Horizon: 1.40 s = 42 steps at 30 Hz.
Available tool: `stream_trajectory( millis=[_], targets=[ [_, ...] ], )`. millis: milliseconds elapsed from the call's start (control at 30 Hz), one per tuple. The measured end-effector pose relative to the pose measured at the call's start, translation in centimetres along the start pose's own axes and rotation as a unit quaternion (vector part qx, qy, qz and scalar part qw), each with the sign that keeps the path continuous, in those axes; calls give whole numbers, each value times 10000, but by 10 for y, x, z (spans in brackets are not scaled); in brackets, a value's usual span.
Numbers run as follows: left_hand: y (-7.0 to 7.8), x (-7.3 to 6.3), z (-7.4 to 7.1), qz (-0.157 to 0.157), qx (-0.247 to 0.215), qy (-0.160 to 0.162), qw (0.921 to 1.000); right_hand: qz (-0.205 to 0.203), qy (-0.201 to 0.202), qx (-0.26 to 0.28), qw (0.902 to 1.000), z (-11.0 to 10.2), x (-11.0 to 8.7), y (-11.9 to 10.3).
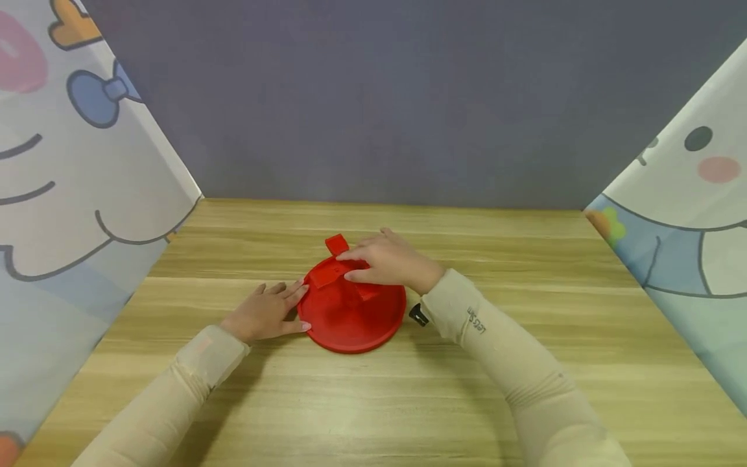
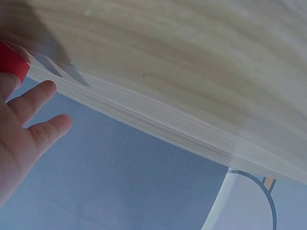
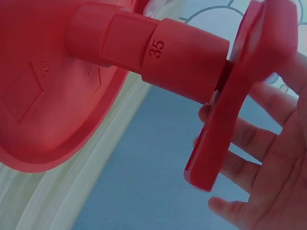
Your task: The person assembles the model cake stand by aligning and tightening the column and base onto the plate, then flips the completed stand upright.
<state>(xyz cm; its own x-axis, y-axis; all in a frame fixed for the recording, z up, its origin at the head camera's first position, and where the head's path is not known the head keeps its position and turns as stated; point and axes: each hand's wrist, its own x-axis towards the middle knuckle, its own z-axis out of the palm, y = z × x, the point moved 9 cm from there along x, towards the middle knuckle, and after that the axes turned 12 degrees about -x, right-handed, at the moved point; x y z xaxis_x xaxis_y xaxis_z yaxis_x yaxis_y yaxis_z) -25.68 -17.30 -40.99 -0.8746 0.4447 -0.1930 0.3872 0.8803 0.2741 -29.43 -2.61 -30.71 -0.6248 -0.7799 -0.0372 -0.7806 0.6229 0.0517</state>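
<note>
A round red plastic base (image 1: 350,334) with a raised rim lies on the wooden table. From its middle rises a red post (image 3: 184,60), marked 35, topped by a red cross-shaped piece (image 1: 327,275) with flat arms. My right hand (image 1: 388,263) comes over the top and holds the cross piece, fingertips curling past the edge of one arm in the right wrist view. On the left rim of the base rests my left hand (image 1: 265,312), its fingers fairly straight and spread, thumb at the near side. The left wrist view catches only a red corner beside the fingers.
The wood-grain table (image 1: 338,408) ends at a dark grey panel (image 1: 362,104) behind. Cartoon-printed panels stand along the left (image 1: 87,214) and right sides. A small black object (image 1: 419,315) shows beside the right cuff.
</note>
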Motion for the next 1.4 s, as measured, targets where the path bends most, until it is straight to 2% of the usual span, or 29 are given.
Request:
stream_trajectory(
  millis=[400, 467, 567, 633, 667, 733, 800, 900, 1000, 1167, 1300, 1400],
  targets=[
    [-2, 0, -2, 3, 77, 61, 10000, 10, -83, 50, 10000, 1, -3, 5],
    [-2, 0, -2, 12, 61, 59, 10000, 36, 186, 117, 9998, -3, -3, 8],
    [-1, 0, -2, 18, 6, 41, 10000, 116, 904, 317, 9953, -14, -5, 15],
    [0, 0, -1, 16, -2, 35, 10000, -1, 1367, 413, 9898, -22, -7, 19],
    [0, -1, -1, 11, -9, 35, 10000, -65, 1448, 460, 9884, -23, -7, 20],
    [0, -1, -1, 9, 4, 49, 10000, -228, 1299, 517, 9899, -21, -6, 21],
    [1, 0, -2, 23, 7, 74, 10000, -358, 968, 591, 9929, -15, -4, 20],
    [2, 0, -2, 51, 4, 87, 9999, -357, 493, 711, 9956, -5, -2, 21],
    [2, 0, -2, 45, 6, 75, 10000, -432, 363, 714, 9959, -1, -1, 18],
    [1, 0, -1, -2, 23, 29, 10000, -630, 466, 694, 9945, 0, -3, 12],
    [1, 0, 0, 25, 63, 55, 10000, -709, 789, 517, 9930, -1, -6, 9],
    [2, -1, -1, 39, 73, 89, 9999, -583, 1070, 276, 9922, 0, -8, 6]
  ],
)
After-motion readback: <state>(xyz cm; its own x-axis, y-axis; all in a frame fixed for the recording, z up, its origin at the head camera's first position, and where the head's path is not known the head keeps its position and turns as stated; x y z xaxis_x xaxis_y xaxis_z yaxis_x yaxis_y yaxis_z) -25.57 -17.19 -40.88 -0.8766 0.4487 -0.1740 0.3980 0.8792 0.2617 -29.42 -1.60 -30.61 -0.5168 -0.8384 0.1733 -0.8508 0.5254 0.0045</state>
